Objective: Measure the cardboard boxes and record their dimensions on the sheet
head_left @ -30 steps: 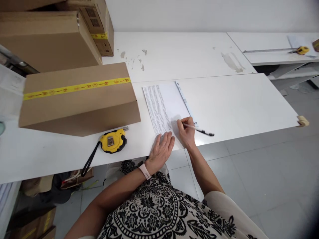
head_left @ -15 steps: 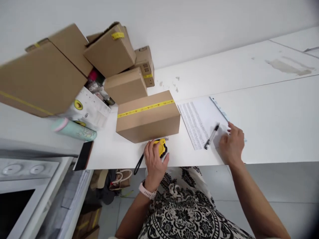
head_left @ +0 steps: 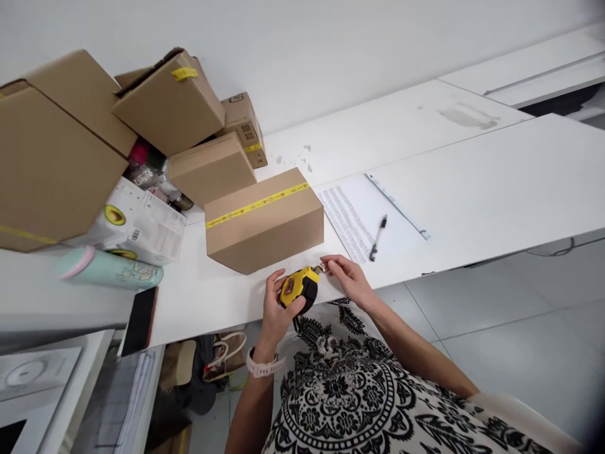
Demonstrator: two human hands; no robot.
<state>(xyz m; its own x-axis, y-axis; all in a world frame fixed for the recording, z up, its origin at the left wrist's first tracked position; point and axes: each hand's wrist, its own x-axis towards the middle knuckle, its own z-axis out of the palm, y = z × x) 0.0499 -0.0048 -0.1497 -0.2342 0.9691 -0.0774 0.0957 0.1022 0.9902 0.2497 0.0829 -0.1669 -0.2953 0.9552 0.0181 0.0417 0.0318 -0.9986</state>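
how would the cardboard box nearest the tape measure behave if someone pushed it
The cardboard box would probably stay stiff, since its faces look flat and edges straight. Being blocky, it seems likelier to slide than roll on the smooth-looking white table. Its weight can't be judged, as it looks shut.

This looks like a packing workroom: taped cardboard boxes (head_left: pixel 265 236) stand on a white tabletop (head_left: pixel 482 189), with a printed sheet (head_left: pixel 362 205), a pen (head_left: pixel 377 238) and a tape measure (head_left: pixel 301 287).

tape measure (head_left: pixel 299 287): yellow, black | carton (head_left: pixel 269 239): brown | wristband (head_left: pixel 263 367): pale pink | garment (head_left: pixel 338 386): black-on-cream floral | bottle (head_left: pixel 116 270): mint
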